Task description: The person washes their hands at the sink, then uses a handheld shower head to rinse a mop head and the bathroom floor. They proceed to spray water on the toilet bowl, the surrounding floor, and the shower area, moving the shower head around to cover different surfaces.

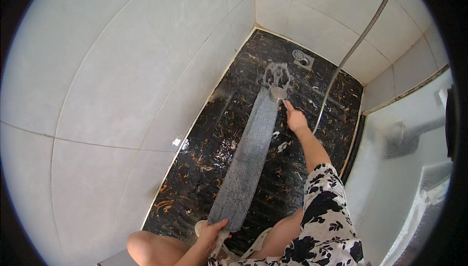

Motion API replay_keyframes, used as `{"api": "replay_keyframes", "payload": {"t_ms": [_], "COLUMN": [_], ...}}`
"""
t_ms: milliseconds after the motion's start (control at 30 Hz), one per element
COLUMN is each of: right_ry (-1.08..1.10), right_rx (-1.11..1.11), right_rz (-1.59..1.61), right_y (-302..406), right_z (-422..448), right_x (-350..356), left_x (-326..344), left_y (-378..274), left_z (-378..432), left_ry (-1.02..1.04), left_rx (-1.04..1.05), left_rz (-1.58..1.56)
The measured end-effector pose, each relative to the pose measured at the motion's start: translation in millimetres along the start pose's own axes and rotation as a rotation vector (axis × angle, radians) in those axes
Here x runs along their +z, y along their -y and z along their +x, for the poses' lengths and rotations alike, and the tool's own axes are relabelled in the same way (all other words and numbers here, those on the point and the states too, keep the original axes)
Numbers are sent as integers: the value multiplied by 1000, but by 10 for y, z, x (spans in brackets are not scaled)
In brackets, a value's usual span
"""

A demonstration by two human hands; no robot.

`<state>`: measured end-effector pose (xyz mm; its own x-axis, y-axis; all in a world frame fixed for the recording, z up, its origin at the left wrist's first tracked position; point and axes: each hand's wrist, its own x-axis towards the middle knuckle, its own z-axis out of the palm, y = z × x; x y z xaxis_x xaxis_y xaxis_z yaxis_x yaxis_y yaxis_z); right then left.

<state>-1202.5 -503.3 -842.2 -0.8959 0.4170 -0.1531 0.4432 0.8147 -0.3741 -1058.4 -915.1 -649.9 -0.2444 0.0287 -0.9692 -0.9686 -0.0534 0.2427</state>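
My right hand [296, 119] grips the handle of a silver hand shower head [278, 95] over the far end of a long grey plush mop pad [244, 163]. Foamy water [277, 74] spreads on the floor just beyond that end. At the near end, my left hand [212, 232] holds the pad's edge, its thumb on top. A pale handle-like piece [219, 244] shows under this hand; what it joins to is hidden. The pad slants away from me across a dark, orange-flecked stone floor [204, 185].
A flexible metal hose [356, 43] hangs down on the right, its lower end behind my right arm. Near the far wall is a floor drain [303, 60] with its round grate off to one side. Tiled wall [120, 94] stands left; frosted glass [391, 163] stands right.
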Motion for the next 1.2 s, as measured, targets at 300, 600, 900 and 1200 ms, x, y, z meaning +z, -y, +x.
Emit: {"api": "replay_keyframes", "payload": {"t_ms": [300,600,900,1200], "right_ry": [372,-142,-484,-349], "right_rx": [-281,408,257,269], "right_rz": [300,1162,1085,1033], "right_y": [813,1029,874,861], "right_z": [-1512,-1483,-1493,-1460], "right_x": [-1111,-1254,-1153,-1008], "left_x": [126,409,447,650], "left_y": [-126,-394,-470,-572], "left_z": [245,722,284,389], "left_ry": [398,163,26,-210], "left_rx": [196,616,1415,1321], "left_rz": [-75,-21,1512,1744]}}
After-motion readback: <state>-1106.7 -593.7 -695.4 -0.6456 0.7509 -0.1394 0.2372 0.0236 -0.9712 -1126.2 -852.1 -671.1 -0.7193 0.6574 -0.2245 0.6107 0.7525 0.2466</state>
